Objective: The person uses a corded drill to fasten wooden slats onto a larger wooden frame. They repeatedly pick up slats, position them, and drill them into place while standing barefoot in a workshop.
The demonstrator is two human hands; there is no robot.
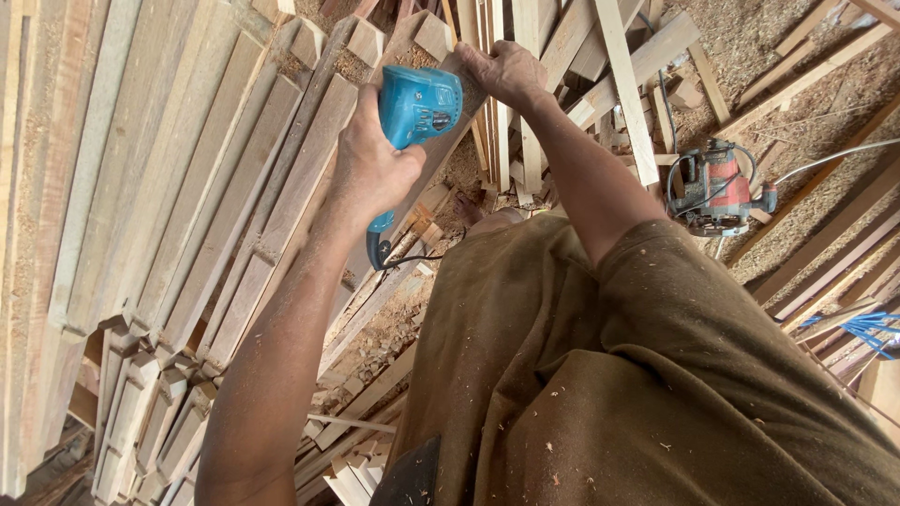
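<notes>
My left hand (373, 171) grips a blue handheld power tool (420, 105), whose black cord hangs below the wrist. The tool rests against a long wooden board (439, 157) that slants up from my lap. My right hand (506, 71) clasps the upper end of that board, fingers wrapped over its edge. The tool's working tip is hidden behind its body and the board. My brown dusty clothing (581, 375) fills the lower right.
A tall stack of cut planks (178, 206) with notched ends fills the left side. Loose slats (619, 66) lie crisscrossed ahead. A red power tool (717, 192) with a cable sits on the sawdust floor at right, near blue cord (864, 328).
</notes>
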